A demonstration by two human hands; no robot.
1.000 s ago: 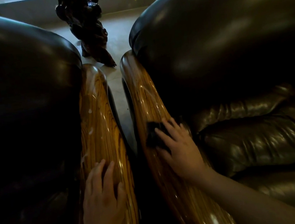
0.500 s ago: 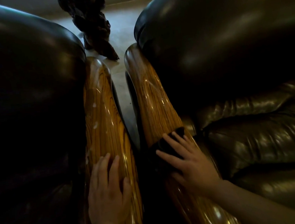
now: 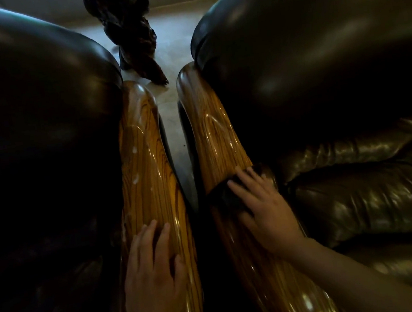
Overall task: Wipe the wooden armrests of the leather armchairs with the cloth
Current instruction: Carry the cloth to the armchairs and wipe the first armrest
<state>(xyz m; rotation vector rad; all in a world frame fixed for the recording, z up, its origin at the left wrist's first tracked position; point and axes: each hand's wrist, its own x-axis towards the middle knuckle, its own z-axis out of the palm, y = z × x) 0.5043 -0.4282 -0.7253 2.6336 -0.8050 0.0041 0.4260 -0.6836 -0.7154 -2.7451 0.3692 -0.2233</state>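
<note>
Two glossy wooden armrests run side by side between two dark leather armchairs. My right hand presses a dark cloth flat onto the right armrest, about halfway along it; most of the cloth is hidden under my fingers. My left hand lies flat, fingers spread, on the near part of the left armrest, holding nothing. Pale smears and wet streaks show on both armrests.
The left armchair's leather and the right armchair's back and seat cushions flank the armrests. A narrow gap of pale floor separates the chairs. A dark carved wooden piece stands on the floor beyond them.
My right hand has slid the cloth across the right armrest, from its left side toward the seat side. My left hand stays on the left armrest. The view has shifted slightly.
</note>
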